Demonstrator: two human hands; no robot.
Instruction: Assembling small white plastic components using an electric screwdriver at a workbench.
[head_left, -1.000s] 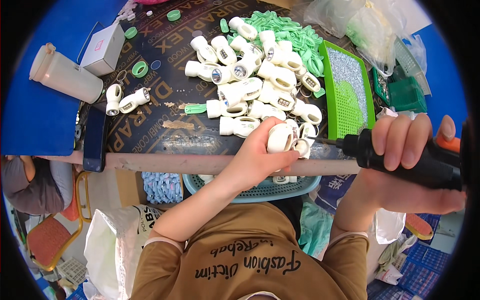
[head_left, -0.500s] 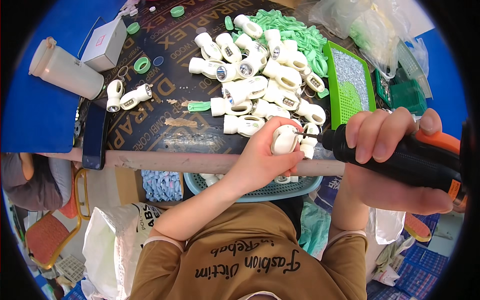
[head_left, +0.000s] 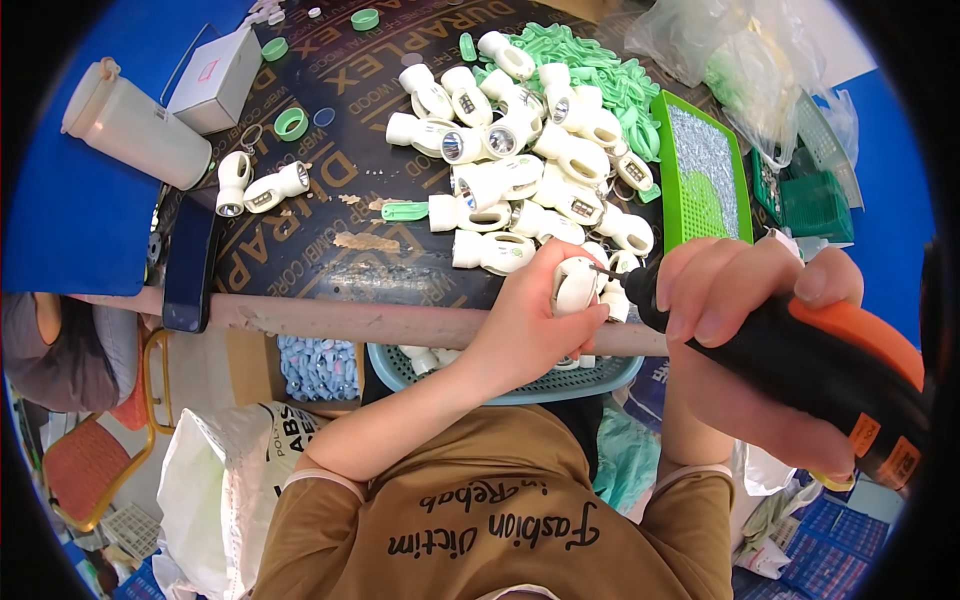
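Observation:
My left hand [head_left: 530, 325] is closed around a small white flashlight [head_left: 573, 288] at the table's front edge. In my right hand [head_left: 735, 300] is a black and orange electric screwdriver [head_left: 790, 375], gripped with the fingers wrapped over its body. Its thin bit points left and its tip meets the upper right side of the flashlight; whether a screw sits under it is too small to tell. Just beyond my left hand lies a heap of similar white flashlights [head_left: 490, 180]. A green plastic strip [head_left: 405, 211] lies at the heap's left side.
Behind the heap are many loose green plastic parts [head_left: 590, 65]. A bright green tray [head_left: 690, 222] of small metal pieces stands at right. At left are a phone [head_left: 188, 265], a whitish jar [head_left: 135, 130], a white box [head_left: 213, 80] and two flashlights. A blue-grey basket [head_left: 500, 392] sits below the table edge.
The screwdriver has tilted, its rear end swinging lower with my right hand, while the bit stays at the flashlight. My left hand keeps its hold; the whole view has shifted slightly.

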